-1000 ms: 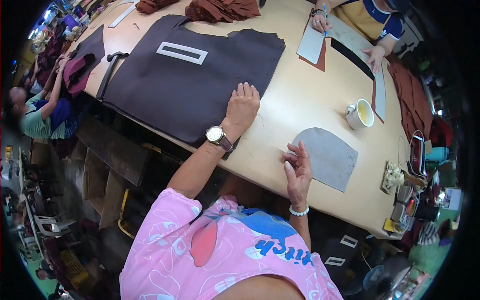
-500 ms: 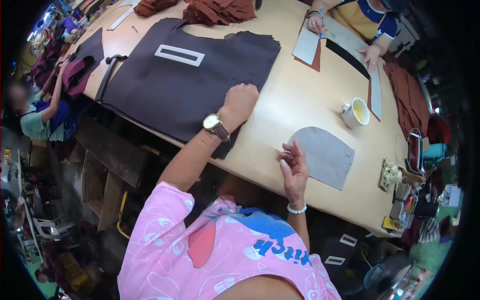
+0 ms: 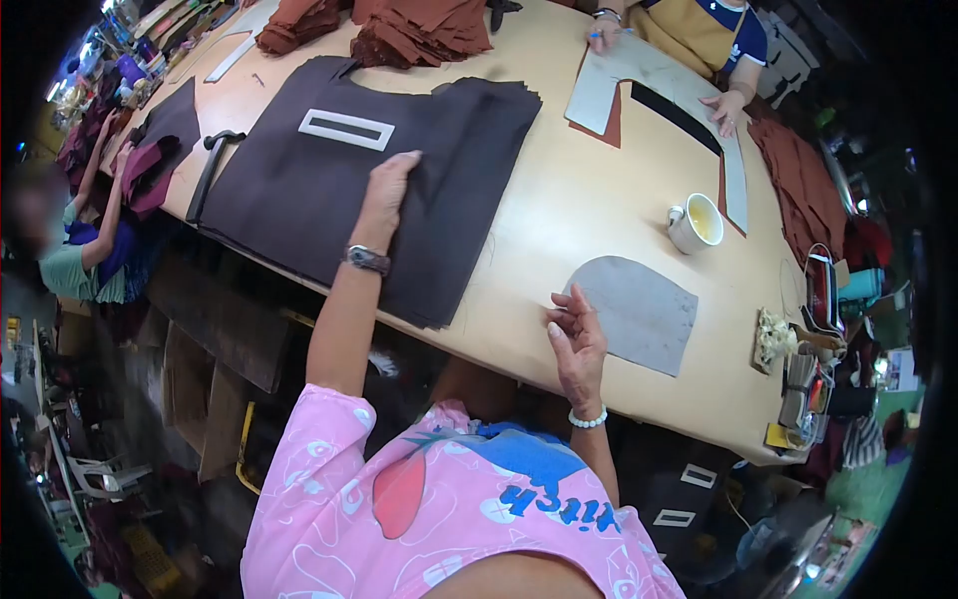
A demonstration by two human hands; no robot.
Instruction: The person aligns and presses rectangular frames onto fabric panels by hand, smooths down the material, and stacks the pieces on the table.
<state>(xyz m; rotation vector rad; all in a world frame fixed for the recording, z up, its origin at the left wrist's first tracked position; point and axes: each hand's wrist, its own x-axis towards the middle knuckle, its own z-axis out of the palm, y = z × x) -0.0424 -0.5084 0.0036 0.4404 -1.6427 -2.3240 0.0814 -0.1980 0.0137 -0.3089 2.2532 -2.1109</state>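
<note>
A stack of dark fabric panels lies on the table, a white rectangular frame on top. My left hand rests on the stack just below that frame, turned edge-on. Its fingers are curled in, and whatever they hold, if anything, is hidden. A slight ridge runs through the cloth beside this hand. My right hand is open and empty, palm up with loosely bent fingers, at the left edge of a grey rounded template. A black clamp-like bar sits across the stack's left edge.
Across the table, another person's hands rest on a pale template over brown fabric. A white cup with yellow liquid stands to the right. Brown fabric piles lie at the back. Another person handles maroon cloth at left.
My left hand has moved left from the stack's right edge towards the white frame, its wrist turning. My right hand stays beside the grey template. The view has shifted slightly.
</note>
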